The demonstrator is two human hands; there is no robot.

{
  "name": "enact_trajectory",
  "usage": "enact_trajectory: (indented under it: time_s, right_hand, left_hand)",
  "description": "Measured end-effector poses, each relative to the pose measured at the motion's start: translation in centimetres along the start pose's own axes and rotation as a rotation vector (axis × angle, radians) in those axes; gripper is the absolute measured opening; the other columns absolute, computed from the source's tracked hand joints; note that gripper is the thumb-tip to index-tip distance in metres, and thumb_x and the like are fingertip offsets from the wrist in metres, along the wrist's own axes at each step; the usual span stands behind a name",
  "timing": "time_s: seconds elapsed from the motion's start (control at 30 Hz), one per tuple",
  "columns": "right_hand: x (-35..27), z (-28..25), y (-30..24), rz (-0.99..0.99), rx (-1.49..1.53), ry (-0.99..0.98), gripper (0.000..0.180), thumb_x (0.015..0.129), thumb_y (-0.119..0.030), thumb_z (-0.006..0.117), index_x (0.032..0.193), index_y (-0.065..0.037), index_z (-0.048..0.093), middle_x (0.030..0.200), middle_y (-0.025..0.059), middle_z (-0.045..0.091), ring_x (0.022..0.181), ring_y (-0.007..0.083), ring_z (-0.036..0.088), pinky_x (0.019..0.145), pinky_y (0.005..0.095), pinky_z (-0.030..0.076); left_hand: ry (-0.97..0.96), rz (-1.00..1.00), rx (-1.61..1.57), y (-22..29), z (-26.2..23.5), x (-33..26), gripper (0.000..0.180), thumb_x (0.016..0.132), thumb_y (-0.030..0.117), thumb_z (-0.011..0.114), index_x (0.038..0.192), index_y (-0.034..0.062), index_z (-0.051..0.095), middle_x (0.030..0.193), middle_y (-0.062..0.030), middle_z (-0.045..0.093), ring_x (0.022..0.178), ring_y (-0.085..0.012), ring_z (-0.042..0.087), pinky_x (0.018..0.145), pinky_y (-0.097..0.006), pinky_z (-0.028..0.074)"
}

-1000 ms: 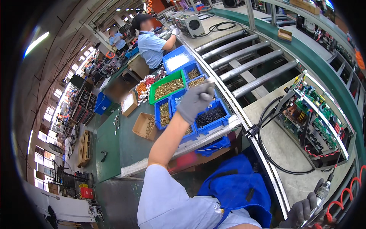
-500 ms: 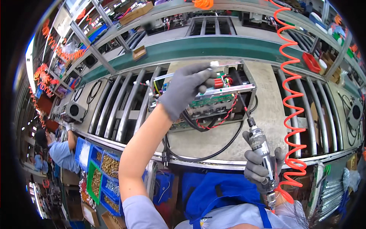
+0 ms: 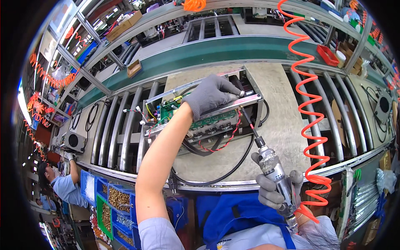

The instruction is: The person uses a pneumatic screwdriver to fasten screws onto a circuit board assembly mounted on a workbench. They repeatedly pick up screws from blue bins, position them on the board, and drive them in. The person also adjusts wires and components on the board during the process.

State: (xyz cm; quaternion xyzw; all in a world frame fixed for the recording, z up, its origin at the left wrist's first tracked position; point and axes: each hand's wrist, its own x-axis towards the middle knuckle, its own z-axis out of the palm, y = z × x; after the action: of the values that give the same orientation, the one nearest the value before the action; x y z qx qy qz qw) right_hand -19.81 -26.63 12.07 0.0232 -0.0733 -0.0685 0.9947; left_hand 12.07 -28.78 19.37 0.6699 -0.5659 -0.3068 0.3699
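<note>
My left hand [image 3: 213, 96], in a grey glove, reaches over a metal chassis [image 3: 200, 113] holding green circuit boards. Its thumb and fingers pinch a small white part [image 3: 242, 94] just above the chassis's front rail, near the right end; the part's kind is too small to make out. My right hand [image 3: 275, 187], gloved too, is wrapped round a silver air screwdriver [image 3: 271, 166]. The tool's long bit points up and left, its tip at the front rail below the white part. Red and black twisted wires [image 3: 225, 143] hang along the chassis front.
Orange coiled air hose [image 3: 310, 121] hangs on the right. Black power cable [image 3: 216, 182] loops before the chassis. Rollers [image 3: 118, 129] flank the work board. Blue and green bins [image 3: 119, 198] of screws stand at lower left. Another person [image 3: 66, 183] works at far left.
My left hand has come down with the white part from above the chassis to its front rail. The screwdriver is still held, its bit still at the rail. The whole view has shifted slightly.
</note>
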Motion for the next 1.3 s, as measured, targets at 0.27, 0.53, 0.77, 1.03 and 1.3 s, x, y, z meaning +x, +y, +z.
enact_trajectory:
  time_s: [0.27, 0.53, 0.77, 1.03, 1.3]
  right_hand:
    - [0.1, 0.1, -0.2, 0.008, -0.017, -0.006, 0.089, 0.088, -0.036, 0.066, 0.154, -0.008, 0.013, 0.089, 0.0112, 0.051, 0.056, 0.0151, 0.05, 0.052, 0.0312, 0.045]
    - [0.2, 0.3, -0.2, 0.018, -0.021, -0.005, 0.089, 0.088, -0.035, 0.066, 0.154, -0.009, 0.012, 0.089, 0.0109, 0.051, 0.058, 0.016, 0.052, 0.052, 0.0312, 0.046]
    - [0.1, -0.1, 0.0, 0.006, 0.002, -0.026, 0.09, 0.088, -0.035, 0.065, 0.155, -0.01, 0.01, 0.089, 0.0107, 0.051, 0.058, 0.0162, 0.052, 0.053, 0.0313, 0.047]
    - [0.6, 0.5, 0.5, 0.0, -0.036, -0.018, 0.091, 0.089, -0.038, 0.065, 0.155, -0.01, 0.009, 0.09, 0.0097, 0.051, 0.057, 0.0153, 0.052, 0.052, 0.0311, 0.047]
    - [0.4, 0.2, 0.2, -0.013, -0.084, -0.008, 0.091, 0.088, -0.037, 0.065, 0.155, -0.009, 0.01, 0.089, 0.0095, 0.051, 0.055, 0.0151, 0.051, 0.051, 0.031, 0.047]
  left_hand:
    - [-0.045, 0.068, 0.093, 0.2, 0.0, 0.1, 0.021, 0.081, 0.009, 0.075, 0.102, 0.0043, 0.076, 0.09, -0.0071, 0.072, 0.082, -0.0136, 0.064, 0.076, -0.027, 0.051]
    - [-0.072, 0.079, 0.017, -0.8, -0.7, 0.8, 0.021, 0.081, 0.01, 0.075, 0.101, 0.0028, 0.076, 0.089, -0.0067, 0.07, 0.082, -0.0144, 0.063, 0.074, -0.028, 0.049]
    - [-0.084, 0.14, 0.13, -0.6, -0.4, 0.5, 0.02, 0.084, 0.009, 0.071, 0.102, 0.0018, 0.075, 0.089, -0.0082, 0.069, 0.08, -0.0155, 0.063, 0.075, -0.029, 0.05]
    - [-0.065, 0.16, 0.173, -1.1, 0.0, 0.7, 0.022, 0.087, 0.01, 0.065, 0.104, 0.0006, 0.074, 0.091, -0.0106, 0.07, 0.083, -0.0171, 0.064, 0.077, -0.031, 0.051]
    - [-0.061, 0.14, 0.13, -0.9, 0.0, -0.2, 0.029, 0.084, 0.014, 0.065, 0.108, 0.0002, 0.073, 0.093, -0.012, 0.073, 0.083, -0.017, 0.066, 0.077, -0.03, 0.052]
